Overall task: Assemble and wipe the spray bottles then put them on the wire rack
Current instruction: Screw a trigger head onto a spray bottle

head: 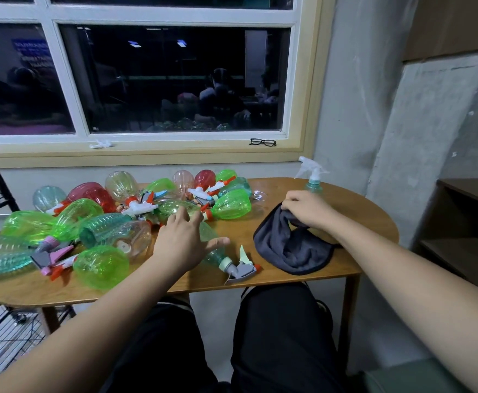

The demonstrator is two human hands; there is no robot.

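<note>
Left hand spread, right hand pinching cloth

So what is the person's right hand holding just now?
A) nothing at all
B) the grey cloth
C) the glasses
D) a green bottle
B: the right hand grips a bunched-up edge of the grey cloth, which lies on the table. The glasses lie untouched on the window sill.
</note>
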